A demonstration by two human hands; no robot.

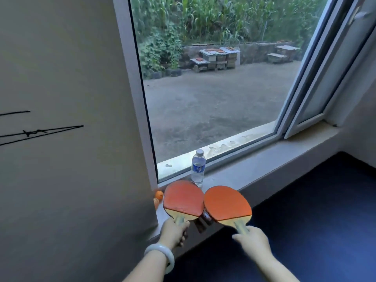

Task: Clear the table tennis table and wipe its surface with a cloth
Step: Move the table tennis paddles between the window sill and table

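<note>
Two table tennis paddles with orange-red rubber are held side by side over the window sill [254, 169]. My left hand [175, 232] grips the handle of the left paddle [183, 198]. My right hand [253, 242] holds the handle of the right paddle [226, 205]. The two blades touch or overlap slightly in the middle. A dark object [204, 219] lies on the sill under them, mostly hidden. The dark blue table tennis table [315, 210] fills the lower right, below the sill.
A clear water bottle [198, 167] stands upright on the sill just behind the paddles. Two orange balls [159, 196] sit in the sill's left corner against the wall. The window frame stands open at the right. A grey wall rises on the left.
</note>
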